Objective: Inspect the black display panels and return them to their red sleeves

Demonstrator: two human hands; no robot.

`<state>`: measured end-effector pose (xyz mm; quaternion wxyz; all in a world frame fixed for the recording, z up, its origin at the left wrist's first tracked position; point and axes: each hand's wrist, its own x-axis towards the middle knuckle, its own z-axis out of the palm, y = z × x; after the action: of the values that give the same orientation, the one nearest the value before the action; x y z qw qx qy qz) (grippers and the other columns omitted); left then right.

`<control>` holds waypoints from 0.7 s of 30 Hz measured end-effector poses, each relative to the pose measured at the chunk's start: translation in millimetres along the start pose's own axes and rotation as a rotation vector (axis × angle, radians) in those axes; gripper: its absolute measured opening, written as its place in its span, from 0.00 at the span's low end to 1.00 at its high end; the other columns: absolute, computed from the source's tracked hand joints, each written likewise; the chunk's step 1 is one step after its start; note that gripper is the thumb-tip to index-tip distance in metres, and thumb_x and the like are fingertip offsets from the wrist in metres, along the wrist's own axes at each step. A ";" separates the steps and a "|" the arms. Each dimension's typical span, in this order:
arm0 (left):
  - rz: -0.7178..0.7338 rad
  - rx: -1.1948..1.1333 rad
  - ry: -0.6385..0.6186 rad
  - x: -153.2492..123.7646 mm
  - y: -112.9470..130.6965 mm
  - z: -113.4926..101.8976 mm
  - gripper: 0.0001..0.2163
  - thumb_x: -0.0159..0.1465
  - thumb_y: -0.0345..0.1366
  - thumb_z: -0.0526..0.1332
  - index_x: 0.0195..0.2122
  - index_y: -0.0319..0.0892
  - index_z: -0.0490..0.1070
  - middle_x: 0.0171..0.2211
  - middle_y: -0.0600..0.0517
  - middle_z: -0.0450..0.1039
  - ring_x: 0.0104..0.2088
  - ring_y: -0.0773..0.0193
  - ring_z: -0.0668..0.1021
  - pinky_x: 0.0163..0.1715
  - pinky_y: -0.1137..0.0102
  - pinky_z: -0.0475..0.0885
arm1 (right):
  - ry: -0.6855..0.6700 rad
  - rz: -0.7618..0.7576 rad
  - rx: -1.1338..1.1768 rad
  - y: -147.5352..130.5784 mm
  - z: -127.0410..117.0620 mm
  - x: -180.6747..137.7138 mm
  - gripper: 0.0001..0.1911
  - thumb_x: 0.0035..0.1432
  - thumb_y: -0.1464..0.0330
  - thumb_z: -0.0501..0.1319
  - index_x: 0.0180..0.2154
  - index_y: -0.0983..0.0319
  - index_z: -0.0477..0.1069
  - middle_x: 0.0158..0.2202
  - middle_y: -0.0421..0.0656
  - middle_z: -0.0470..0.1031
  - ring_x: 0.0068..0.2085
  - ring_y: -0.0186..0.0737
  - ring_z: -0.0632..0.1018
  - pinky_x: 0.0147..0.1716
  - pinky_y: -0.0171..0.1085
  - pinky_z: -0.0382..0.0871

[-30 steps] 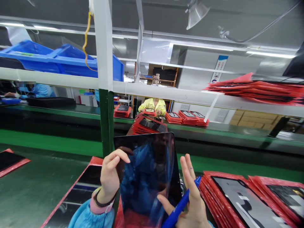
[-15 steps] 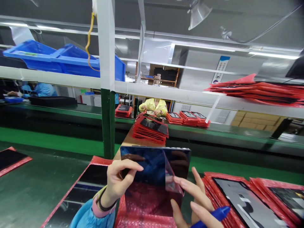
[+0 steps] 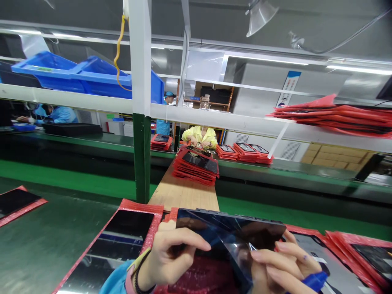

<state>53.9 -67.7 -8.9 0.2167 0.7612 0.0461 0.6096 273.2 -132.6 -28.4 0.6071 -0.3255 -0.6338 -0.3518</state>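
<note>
A dark glossy screen panel (image 3: 214, 269) is held tilted in front of me, with reflections of my fingers on it. My left hand (image 3: 173, 255) grips its left edge between thumb and fingers. A clear film (image 3: 237, 255) is partly lifted off the panel, creased across its right half. My right hand (image 3: 283, 265) pinches this film near the panel's right side, and some of its fingers reach the panel's edge. The same hand also keeps a blue marker (image 3: 315, 281) tucked in it. Red bubble wrap lies under the panel.
Left of me, another dark panel lies on a red bubble bag (image 3: 156, 218). Stacked red bags with grey-backed panels (image 3: 312, 245) stand at right. Ahead, a wooden board (image 3: 183, 196) bears a red stack (image 3: 196, 173); a person in yellow (image 3: 200, 136) sits beyond. A green-and-white post (image 3: 141, 159) rises nearby.
The panel has moved right and lower and tilted more. The film's fold now runs diagonally, and my right hand has closed on it at the panel's right side.
</note>
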 end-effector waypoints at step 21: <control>-0.322 -0.199 0.224 -44.8 5.4 51.8 0.39 0.65 0.29 0.59 0.69 0.56 0.35 0.49 0.46 0.78 0.36 0.60 0.83 0.43 0.68 0.78 | 0.321 0.368 0.535 21.0 28.1 11.3 0.14 0.44 0.72 0.71 0.32 0.56 0.69 0.20 0.34 0.72 0.33 0.42 0.71 0.55 0.61 0.62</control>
<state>90.6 -101.7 -56.0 0.3787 0.6464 0.1304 0.6494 275.0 -97.7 -16.5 0.8156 -0.2047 -0.5309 -0.1048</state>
